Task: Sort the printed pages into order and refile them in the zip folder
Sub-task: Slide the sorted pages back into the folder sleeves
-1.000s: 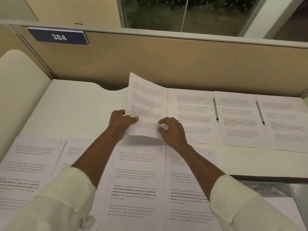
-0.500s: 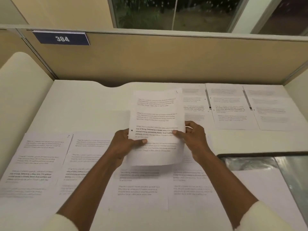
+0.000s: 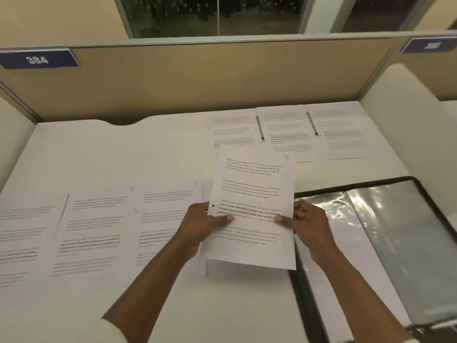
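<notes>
I hold one printed page [image 3: 252,194] up above the desk with both hands. My left hand [image 3: 200,226] pinches its left edge, thumb on the print. My right hand [image 3: 306,224] pinches its right edge the same way. The page carries a handwritten number at its top right corner. More printed pages lie flat in a near row [image 3: 94,233] at the left and a far row [image 3: 309,129] at the back right. The open zip folder [image 3: 385,233], with a dark rim and shiny clear sleeves, lies at the right, just beside the held page.
The white desk [image 3: 103,154] is boxed in by a tan partition [image 3: 197,80] at the back and cream side panels. A blue plate reading 384 [image 3: 37,60] hangs on the partition at the left. Bare desk shows at the back left.
Both hands lifted the page off the far row, drew it toward me and carried it rightward, close to the folder. The view has swung right, showing more of the folder.
</notes>
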A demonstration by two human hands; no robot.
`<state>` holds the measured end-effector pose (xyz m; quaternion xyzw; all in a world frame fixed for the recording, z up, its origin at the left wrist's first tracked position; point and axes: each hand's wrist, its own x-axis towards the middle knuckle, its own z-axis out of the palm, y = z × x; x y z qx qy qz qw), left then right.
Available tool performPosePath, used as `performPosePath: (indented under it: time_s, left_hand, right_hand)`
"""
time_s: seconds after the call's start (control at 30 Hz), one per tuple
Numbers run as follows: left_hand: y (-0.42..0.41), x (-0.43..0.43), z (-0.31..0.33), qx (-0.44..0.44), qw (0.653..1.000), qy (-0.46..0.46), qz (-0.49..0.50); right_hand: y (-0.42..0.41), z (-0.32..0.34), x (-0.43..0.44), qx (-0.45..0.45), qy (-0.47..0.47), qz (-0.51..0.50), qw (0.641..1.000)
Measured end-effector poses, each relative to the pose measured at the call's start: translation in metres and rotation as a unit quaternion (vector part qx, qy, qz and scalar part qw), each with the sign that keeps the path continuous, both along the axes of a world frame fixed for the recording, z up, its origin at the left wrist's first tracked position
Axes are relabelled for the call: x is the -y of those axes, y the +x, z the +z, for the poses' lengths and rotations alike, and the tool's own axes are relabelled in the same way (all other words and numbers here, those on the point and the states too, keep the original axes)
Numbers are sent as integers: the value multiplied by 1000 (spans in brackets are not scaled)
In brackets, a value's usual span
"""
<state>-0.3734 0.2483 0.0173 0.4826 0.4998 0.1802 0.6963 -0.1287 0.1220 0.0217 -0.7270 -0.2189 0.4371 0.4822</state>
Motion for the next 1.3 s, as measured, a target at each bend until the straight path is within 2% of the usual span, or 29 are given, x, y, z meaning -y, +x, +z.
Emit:
performPosePath:
  time_s: [0.3, 0.53, 0.7, 0.9, 1.1, 1.3]
  left_hand:
    - [90, 79, 11, -33, 998, 18, 43]
    - [154, 143, 7, -27, 997, 55, 37]
    - [191, 174, 13, -24, 997, 68, 32]
    - [226, 174, 15, -30, 996, 84, -4]
    - [261, 151, 10, -45, 995, 79, -42]
    - [291, 132, 5, -35, 998, 45, -36]
  right_hand:
    - [100, 0, 91, -18, -43, 96, 994]
    - [197, -2, 141, -15, -68, 100, 993]
    - [254, 7, 140, 9, -55, 129, 990]
    - [303, 29, 96, 77, -15, 164, 983]
    - [358, 45, 36, 173, -48, 265, 947]
    - [380, 43, -14, 219, -124, 409, 877]
